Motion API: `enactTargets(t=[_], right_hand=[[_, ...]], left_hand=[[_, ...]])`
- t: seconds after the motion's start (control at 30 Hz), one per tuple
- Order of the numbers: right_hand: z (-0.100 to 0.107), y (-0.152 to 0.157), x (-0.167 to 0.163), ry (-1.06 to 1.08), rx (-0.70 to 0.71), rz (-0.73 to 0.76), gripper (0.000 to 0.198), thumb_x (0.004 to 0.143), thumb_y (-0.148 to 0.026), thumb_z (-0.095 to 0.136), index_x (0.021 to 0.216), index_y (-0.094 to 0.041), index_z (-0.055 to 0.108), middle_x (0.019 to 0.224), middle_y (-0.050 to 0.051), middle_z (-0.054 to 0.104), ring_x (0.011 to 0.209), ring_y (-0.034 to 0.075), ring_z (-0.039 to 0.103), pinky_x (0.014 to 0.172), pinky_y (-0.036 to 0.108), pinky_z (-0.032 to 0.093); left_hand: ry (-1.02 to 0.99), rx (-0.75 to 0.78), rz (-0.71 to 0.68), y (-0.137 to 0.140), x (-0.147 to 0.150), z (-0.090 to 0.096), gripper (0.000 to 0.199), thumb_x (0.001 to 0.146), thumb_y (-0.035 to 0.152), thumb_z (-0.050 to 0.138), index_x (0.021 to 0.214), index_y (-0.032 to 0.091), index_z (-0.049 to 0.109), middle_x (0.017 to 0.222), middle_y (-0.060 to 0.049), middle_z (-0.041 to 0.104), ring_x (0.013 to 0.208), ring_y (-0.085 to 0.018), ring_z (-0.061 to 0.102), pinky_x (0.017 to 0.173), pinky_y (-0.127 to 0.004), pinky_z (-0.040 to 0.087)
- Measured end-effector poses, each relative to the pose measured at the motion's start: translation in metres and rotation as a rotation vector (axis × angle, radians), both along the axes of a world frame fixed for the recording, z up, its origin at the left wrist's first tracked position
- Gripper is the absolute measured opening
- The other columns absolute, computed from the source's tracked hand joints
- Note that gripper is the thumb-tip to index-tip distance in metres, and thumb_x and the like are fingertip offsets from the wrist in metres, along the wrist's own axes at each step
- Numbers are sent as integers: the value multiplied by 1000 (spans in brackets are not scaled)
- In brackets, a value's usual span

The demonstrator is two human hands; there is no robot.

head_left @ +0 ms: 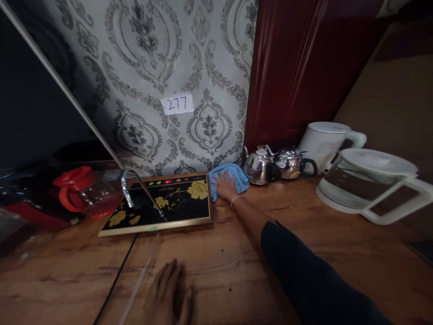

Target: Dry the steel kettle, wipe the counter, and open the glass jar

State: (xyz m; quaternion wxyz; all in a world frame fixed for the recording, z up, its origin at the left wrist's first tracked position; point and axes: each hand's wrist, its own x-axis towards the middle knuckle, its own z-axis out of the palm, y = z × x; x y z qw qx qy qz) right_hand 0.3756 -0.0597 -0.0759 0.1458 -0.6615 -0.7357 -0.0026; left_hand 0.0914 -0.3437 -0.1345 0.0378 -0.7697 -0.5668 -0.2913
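My right hand [226,187] lies spread on a crumpled light blue cloth [241,179] and presses it to the wooden tabletop by the wall. The fingers look stretched out over the cloth, not wrapped round it. Just left of the cloth is a black glass tea stove panel [179,201] with gold flowers, lit dots along its back and a curved metal spout [125,187]. My left hand [168,293] is at the bottom of the view, palm down over the table, with fingers extended, thumb apart and nothing in it.
Two small steel teapots [260,168] stand right of the cloth. Beyond are a white kettle [323,143] and a clear pitcher with white lid [368,180]. At left stands a red-lidded glass pot [86,192] beside a dark red machine [37,212]. A black cord [117,277] crosses the table [257,266].
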Motion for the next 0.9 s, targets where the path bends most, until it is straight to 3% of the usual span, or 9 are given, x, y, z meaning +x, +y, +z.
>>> enactTargets(t=[0.3, 0.57, 0.7, 0.9], right_hand=[[8, -74, 13, -11, -35, 60, 48, 102, -36, 33, 145, -29, 54, 161, 7, 41, 149, 33, 24, 112, 65, 26], [6, -165, 61, -39, -56, 150, 49, 103, -43, 35, 149, -33, 47, 162, 5, 40, 149, 33, 26, 114, 65, 26], [6, -176, 114, -67, -94, 10, 50, 103, -44, 35, 151, -35, 45, 161, 6, 40, 149, 34, 26, 114, 65, 25], [19, -161, 184, -124, -195, -252, 52, 104, -42, 31, 155, -35, 40, 164, 6, 35, 150, 34, 24, 111, 65, 30]], left_hand=[[-97, -98, 51, 12, 16, 29, 52, 90, 54, 51, 124, 19, 70, 133, -13, 68, 126, -33, 60, 107, -53, 49], [-142, -108, 37, 27, 15, 33, 59, 88, 61, 45, 117, 17, 71, 128, -15, 69, 125, -33, 60, 109, -52, 47], [-128, -107, 44, 32, 14, 34, 59, 87, 62, 44, 115, 17, 71, 127, -15, 70, 125, -34, 59, 108, -52, 46], [-102, -81, 61, 37, 16, 34, 57, 87, 59, 42, 114, 18, 71, 126, -14, 70, 123, -34, 61, 108, -52, 46]])
